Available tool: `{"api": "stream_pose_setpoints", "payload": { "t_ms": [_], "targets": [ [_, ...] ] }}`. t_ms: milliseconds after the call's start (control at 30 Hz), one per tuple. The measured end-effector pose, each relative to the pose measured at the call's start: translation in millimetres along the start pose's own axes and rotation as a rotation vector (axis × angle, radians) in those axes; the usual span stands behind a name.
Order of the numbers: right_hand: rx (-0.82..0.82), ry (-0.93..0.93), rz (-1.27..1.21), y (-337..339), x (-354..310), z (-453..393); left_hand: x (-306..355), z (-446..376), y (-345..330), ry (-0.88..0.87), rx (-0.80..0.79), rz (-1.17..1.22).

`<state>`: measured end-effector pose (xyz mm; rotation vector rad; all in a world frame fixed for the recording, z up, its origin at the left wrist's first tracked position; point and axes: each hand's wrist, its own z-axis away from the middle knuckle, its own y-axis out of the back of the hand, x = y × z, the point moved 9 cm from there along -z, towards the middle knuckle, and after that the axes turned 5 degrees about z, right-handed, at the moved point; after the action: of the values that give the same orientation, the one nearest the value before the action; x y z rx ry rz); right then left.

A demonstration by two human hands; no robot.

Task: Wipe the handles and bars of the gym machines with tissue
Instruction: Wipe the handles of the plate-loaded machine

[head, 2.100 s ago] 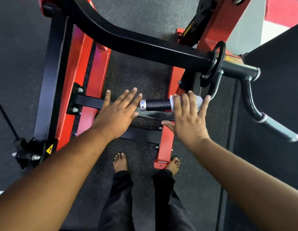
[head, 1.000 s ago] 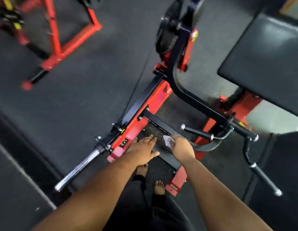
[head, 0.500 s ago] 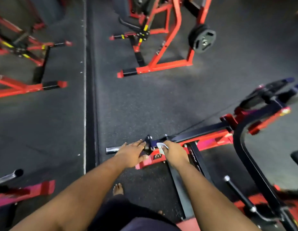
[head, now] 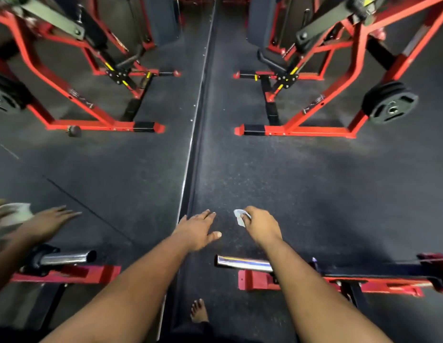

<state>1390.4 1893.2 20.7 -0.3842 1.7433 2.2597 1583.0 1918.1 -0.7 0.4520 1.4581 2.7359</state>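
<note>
My right hand (head: 261, 225) pinches a small crumpled white tissue (head: 241, 217) and hovers over the dark floor. My left hand (head: 196, 230) is beside it, fingers straight and spread, holding nothing. Below both hands a chrome bar end (head: 242, 263) sticks out leftward from a red machine base (head: 256, 280); my right forearm crosses over the bar. Neither hand touches the bar.
A wall mirror fills the left half, its edge (head: 194, 134) running down the middle, and it reflects my hands and the bar (head: 67, 257). A red plate-loaded machine (head: 302, 131) with black weight plates (head: 388, 103) stands ahead on the right. My bare foot (head: 199, 310) is on the rubber floor.
My view swung left from the machine's handle to the mirror wall. My right hand left the handle with the tissue, and both hands now hover above the chrome bar end.
</note>
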Motion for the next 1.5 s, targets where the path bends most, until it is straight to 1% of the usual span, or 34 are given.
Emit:
{"api": "stream_pose_setpoints", "payload": {
  "t_ms": [133, 233, 433, 633, 733, 933, 1033, 1167, 1300, 1500],
  "targets": [
    [0.004, 0.018, 0.011, -2, -39, -36, -40, -16, 45, 0.043, 0.034, -0.007],
    [0.006, 0.023, 0.007, 0, -59, -61, -53, -28, 75, 0.049, 0.071, -0.001],
    [0.011, 0.008, -0.015, 11, -80, -116, -67, -66, 112, 0.021, 0.096, -0.035],
    [0.004, 0.036, -0.012, 18, -105, -197, -94, -124, 149, 0.047, 0.105, 0.007],
    [0.02, 0.027, -0.022, 32, -101, -248, -101, -167, 178, 0.047, 0.114, 0.016],
    [0.06, 0.023, 0.028, 93, -74, -373, -84, -287, 262, -0.003, 0.136, 0.016],
    [0.066, -0.005, 0.035, 132, -54, -448, -67, -359, 316, -0.047, 0.127, 0.001],
    [0.086, -0.001, 0.075, 187, -39, -530, -51, -437, 386, -0.089, 0.16, -0.01],
    [0.158, 0.009, 0.095, 246, -32, -602, -37, -503, 448, -0.127, 0.168, -0.026],
    [0.262, -0.075, 0.107, 307, -9, -708, -25, -609, 532, -0.234, 0.193, -0.076]
  ]
}}
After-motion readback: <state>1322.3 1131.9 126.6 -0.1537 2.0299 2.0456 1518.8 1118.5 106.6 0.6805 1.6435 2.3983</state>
